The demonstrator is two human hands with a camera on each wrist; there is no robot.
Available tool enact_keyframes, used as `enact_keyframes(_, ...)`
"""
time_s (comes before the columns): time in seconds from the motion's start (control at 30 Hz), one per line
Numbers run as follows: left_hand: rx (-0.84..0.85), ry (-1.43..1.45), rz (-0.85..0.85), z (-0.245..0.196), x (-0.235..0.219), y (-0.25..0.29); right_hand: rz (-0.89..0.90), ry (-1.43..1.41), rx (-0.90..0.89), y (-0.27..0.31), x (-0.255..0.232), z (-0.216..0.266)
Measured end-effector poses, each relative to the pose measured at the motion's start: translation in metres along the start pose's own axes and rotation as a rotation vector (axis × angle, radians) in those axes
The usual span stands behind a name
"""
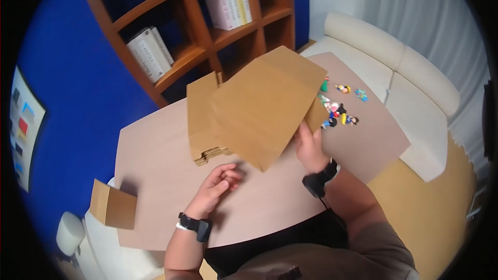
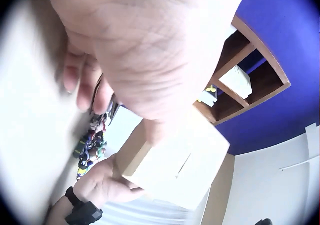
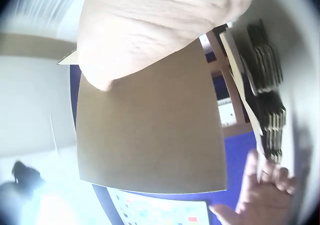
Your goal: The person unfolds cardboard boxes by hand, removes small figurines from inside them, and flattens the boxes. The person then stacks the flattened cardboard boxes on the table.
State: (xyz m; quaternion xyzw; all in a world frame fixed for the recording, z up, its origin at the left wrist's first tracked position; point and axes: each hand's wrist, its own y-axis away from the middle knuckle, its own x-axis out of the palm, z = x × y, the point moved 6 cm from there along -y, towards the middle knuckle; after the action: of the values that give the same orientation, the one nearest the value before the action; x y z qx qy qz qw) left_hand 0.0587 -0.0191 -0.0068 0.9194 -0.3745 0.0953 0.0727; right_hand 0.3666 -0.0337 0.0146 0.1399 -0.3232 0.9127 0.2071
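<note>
A brown cardboard box (image 1: 270, 98) is tilted above the table in the head view. My right hand (image 1: 311, 150) grips it at its right side, thumb along the panel (image 3: 150, 135) in the right wrist view. Below the box's lower left is my left hand (image 1: 218, 189), fingers loosely bent and nothing in them. Close beyond those fingers stand folded cardboard sheets (image 1: 201, 98), their layered notched edges (image 3: 272, 115) showing in the right wrist view. The left wrist view shows my left palm (image 2: 140, 50) near the box's pale-looking face (image 2: 185, 160).
Several small toy figures (image 1: 334, 111) lie on the table (image 1: 155, 176) to the right of the box. A smaller open cardboard box (image 1: 115, 205) stands at the left table edge. Behind are a wooden bookshelf (image 1: 194, 57) and a white sofa (image 1: 415, 93).
</note>
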Motion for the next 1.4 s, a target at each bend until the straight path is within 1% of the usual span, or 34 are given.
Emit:
enact_keyframes(0.03, 0.074, 0.088, -0.016, 0.001, 0.002, -0.001, 0.158, 0.024, 0.004, 0.011, 0.023, 0.017)
enact_keyframes(0.07, 0.148, 0.179, -0.016, 0.000, 0.003, -0.004, 0.275, 0.108, -0.105, 0.024, 0.037, 0.020)
enact_keyframes(0.1, 0.156, 0.186, -0.009, -0.004, 0.006, -0.007, 0.386, 0.201, -0.215, 0.035, 0.051, 0.024)
enact_keyframes(0.17, -0.048, 0.204, -0.219, 0.004, -0.001, -0.003, 0.421, 0.290, -0.262, 0.045, 0.067, 0.037)
enact_keyframes(0.2, 0.016, 0.326, -0.214, 0.002, -0.007, -0.001, 0.448, 0.357, -0.302, 0.050, 0.077, 0.038)
enact_keyframes(0.23, 0.017, 0.326, -0.232, 0.002, -0.013, 0.003, 0.457, 0.343, -0.295, 0.050, 0.075, 0.033)
enact_keyframes(0.3, 0.282, 0.206, -0.466, -0.016, -0.033, 0.008, 0.442, 0.338, -0.161, 0.043, 0.055, 0.019)
enact_keyframes(0.33, 0.479, -0.132, -0.587, -0.034, -0.042, 0.011, 0.384, 0.188, -0.106, 0.037, 0.059, 0.030)
enact_keyframes(0.37, 0.570, -0.295, -0.623, -0.042, -0.042, 0.014, 0.382, 0.204, -0.096, 0.033, 0.055, 0.031)
enact_keyframes(0.4, 0.660, -0.457, -0.674, -0.050, -0.040, 0.018, 0.442, 0.290, -0.101, 0.031, 0.053, 0.032)
enact_keyframes(0.43, 0.714, -0.415, -0.624, -0.060, -0.029, 0.023, 0.498, 0.378, -0.109, 0.031, 0.050, 0.033)
enact_keyframes(0.47, 0.773, -0.375, -0.574, -0.066, -0.022, 0.025, 0.452, 0.360, -0.113, 0.034, 0.050, 0.033)
enact_keyframes(0.5, 0.774, -0.365, -0.559, -0.064, -0.025, 0.026, 0.407, 0.341, -0.117, 0.036, 0.052, 0.034)
enact_keyframes(0.53, 0.745, -0.340, -0.547, -0.058, -0.027, 0.025, 0.445, 0.324, -0.089, 0.038, 0.057, 0.035)
enact_keyframes(0.57, 0.695, -0.297, -0.525, -0.050, -0.025, 0.024, 0.485, 0.301, -0.059, 0.039, 0.065, 0.036)
enact_keyframes(0.6, 0.634, -0.249, -0.511, -0.040, -0.023, 0.023, 0.470, 0.229, -0.089, 0.039, 0.075, 0.045)
enact_keyframes(0.63, 0.568, -0.204, -0.492, -0.032, -0.021, 0.021, 0.467, 0.228, -0.088, 0.039, 0.073, 0.044)
enact_keyframes(0.7, 0.434, -0.115, -0.452, -0.021, -0.019, 0.018, 0.680, 0.413, -0.284, 0.046, 0.083, 0.049)
enact_keyframes(0.77, 0.294, -0.060, -0.414, -0.017, -0.020, 0.017, 0.701, 0.375, -0.268, 0.044, 0.089, 0.059)
enact_keyframes(0.83, 0.164, -0.091, -0.373, -0.017, -0.024, 0.015, 0.519, 0.538, -0.054, 0.036, 0.070, 0.051)
enact_keyframes(0.87, 0.102, -0.120, -0.349, -0.017, -0.024, 0.017, 0.398, 0.371, 0.029, 0.030, 0.062, 0.052)
enact_keyframes(0.9, 0.055, -0.155, -0.294, -0.018, -0.022, 0.018, 0.306, 0.287, 0.044, 0.024, 0.050, 0.045)
enact_keyframes(0.93, 0.067, -0.172, -0.239, -0.020, -0.019, 0.020, 0.263, 0.280, -0.021, 0.016, 0.042, 0.045)
enact_keyframes(0.97, 0.113, -0.205, -0.125, -0.024, -0.010, 0.023, 0.087, 0.303, 0.099, 0.018, 0.030, 0.041)
enact_keyframes(1.0, 0.110, -0.210, -0.155, -0.028, -0.009, 0.024, 0.023, 0.289, 0.122, 0.012, 0.021, 0.031)
enact_keyframes(1.03, 0.174, -0.430, -0.139, -0.040, -0.003, 0.022, -0.026, 0.245, 0.147, 0.007, 0.023, 0.038)
enact_keyframes(1.07, 0.233, -0.651, -0.114, -0.047, 0.005, 0.021, 0.026, 0.200, 0.166, 0.004, 0.021, 0.034)
enact_keyframes(1.1, 0.226, -0.657, -0.130, -0.047, 0.007, 0.019, 0.074, 0.158, 0.182, 0.003, 0.019, 0.030)
enact_keyframes(1.17, 0.286, -0.591, -0.330, -0.046, 0.000, 0.016, 0.079, 0.169, 0.147, 0.007, 0.026, 0.028)
enact_keyframes(1.2, 0.377, -0.707, -0.490, -0.050, -0.004, 0.018, 0.052, 0.157, 0.155, 0.010, 0.033, 0.031)
enact_keyframes(1.23, 0.374, -0.712, -0.493, -0.050, -0.004, 0.018, 0.023, 0.146, 0.162, 0.014, 0.036, 0.033)
enact_keyframes(1.3, 0.650, -1.190, -0.706, -0.076, 0.004, 0.030, 0.051, 0.195, 0.170, 0.021, 0.039, 0.033)
enact_keyframes(1.37, 0.678, -1.220, -0.745, -0.082, 0.001, 0.031, 0.082, 0.238, 0.169, 0.024, 0.038, 0.035)
enact_keyframes(1.4, 0.742, -1.275, -0.786, -0.086, 0.003, 0.034, 0.295, 0.324, 0.126, 0.025, 0.045, 0.039)
